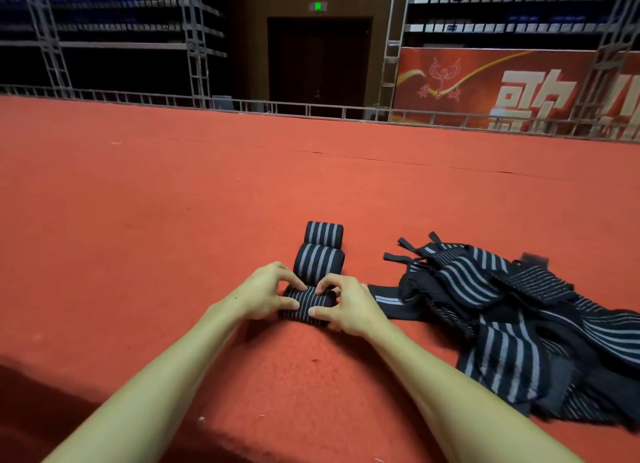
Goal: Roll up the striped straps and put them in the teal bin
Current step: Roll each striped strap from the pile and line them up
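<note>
Both forearms are stretching forward, left hand (266, 289) and right hand (346, 306) each pinching an end of the striped strap roll (308, 305) between them on the red carpet (173, 220); soft, light and springy, it is probably needing firm thumb-and-fingertip pressure at both edges.

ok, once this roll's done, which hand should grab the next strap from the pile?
Right, probably. The pile lies beside the right hand, with a flat strap end right next to it. The left hand sits on the far side of the roll and would have to reach over it.
</note>
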Tool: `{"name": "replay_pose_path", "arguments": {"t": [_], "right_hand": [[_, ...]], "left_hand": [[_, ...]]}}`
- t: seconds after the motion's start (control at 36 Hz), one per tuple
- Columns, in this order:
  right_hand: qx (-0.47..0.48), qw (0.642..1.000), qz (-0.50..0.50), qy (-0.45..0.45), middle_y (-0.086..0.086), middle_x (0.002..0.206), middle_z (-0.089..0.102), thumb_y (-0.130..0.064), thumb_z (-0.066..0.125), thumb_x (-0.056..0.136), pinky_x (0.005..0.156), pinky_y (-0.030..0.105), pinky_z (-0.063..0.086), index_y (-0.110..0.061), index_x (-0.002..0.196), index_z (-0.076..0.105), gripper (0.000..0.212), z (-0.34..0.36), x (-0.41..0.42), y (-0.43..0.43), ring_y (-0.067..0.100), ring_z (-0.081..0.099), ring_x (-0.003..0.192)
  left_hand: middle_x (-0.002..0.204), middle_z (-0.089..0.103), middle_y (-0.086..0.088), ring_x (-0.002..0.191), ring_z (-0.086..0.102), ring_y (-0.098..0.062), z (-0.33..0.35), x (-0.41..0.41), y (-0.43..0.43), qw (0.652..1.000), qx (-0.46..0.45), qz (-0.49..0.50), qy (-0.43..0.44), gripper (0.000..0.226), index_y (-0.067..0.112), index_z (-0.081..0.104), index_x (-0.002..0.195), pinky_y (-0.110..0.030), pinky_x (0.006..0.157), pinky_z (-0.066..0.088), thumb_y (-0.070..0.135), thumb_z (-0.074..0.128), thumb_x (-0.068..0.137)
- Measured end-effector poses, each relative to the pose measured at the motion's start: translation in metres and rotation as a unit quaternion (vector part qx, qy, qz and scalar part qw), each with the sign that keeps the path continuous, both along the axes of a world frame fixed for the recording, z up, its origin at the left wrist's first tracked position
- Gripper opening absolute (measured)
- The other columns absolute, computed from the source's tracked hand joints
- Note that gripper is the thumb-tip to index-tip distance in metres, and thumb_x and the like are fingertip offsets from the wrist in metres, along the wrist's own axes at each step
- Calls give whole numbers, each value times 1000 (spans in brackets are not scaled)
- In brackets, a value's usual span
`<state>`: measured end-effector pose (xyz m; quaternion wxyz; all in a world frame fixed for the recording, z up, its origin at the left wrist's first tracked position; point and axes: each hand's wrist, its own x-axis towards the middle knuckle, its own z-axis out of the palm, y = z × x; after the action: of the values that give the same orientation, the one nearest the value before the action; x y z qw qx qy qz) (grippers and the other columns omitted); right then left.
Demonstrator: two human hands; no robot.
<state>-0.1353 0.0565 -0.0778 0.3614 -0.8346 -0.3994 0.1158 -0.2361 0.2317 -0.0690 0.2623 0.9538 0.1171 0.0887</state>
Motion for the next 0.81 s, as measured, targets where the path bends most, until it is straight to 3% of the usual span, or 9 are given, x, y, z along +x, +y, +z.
{"name": "replay_pose_path", "arguments": {"t": [0.08,0.14,0.25,0.36,0.56,0.69,0.81], "right_hand": [[11,1000,16,15,3,117,63,-28,82,81,57,35,59,-29,99,64,25,9,-1,-7,19,67,52],[4,1000,13,-21,4,124,64,-31,79,83,73,34,58,-28,107,67,27,18,2,-16,22,68,68],[-10,998,3,-60,-1,119,67,-35,77,83,86,34,54,-28,106,68,25,46,15,-48,19,60,78],[-87,987,-20,-135,0,112,69,-37,76,83,91,32,48,-23,106,70,28,77,38,-100,20,61,103],[-152,964,-132,-175,3,109,70,-35,75,83,87,35,52,-21,103,69,26,102,102,-221,25,63,103],[-163,952,-200,-164,4,107,71,-37,77,82,88,35,52,-25,98,68,22,99,147,-296,25,63,102],[-147,953,-220,-147,-1,99,70,-39,79,81,88,36,53,-28,95,68,21,91,174,-322,22,64,98]], "left_hand": [[126,49,4,121,43,-19,8,0,-2,997,72,-6,24,36,33,69,119,-34,110,32,29,77,85],[125,46,5,119,39,-19,17,2,-6,994,103,-9,22,34,31,69,119,-30,108,30,31,76,85],[119,51,2,117,46,-22,37,20,-28,992,125,-35,2,24,28,72,109,-35,107,34,31,75,86],[118,53,3,117,47,-22,48,54,-74,985,154,-79,-6,20,26,73,107,-37,105,37,33,72,88],[108,56,-4,110,56,-26,67,132,-179,974,160,-151,-46,21,18,72,108,-28,93,35,29,67,92],[104,58,-4,106,58,-24,74,183,-239,972,142,-182,-39,22,16,72,109,-32,94,43,30,64,94],[110,69,-10,105,61,-28,75,215,-271,973,135,-185,-22,25,11,71,111,-32,85,44,29,59,98]]}}
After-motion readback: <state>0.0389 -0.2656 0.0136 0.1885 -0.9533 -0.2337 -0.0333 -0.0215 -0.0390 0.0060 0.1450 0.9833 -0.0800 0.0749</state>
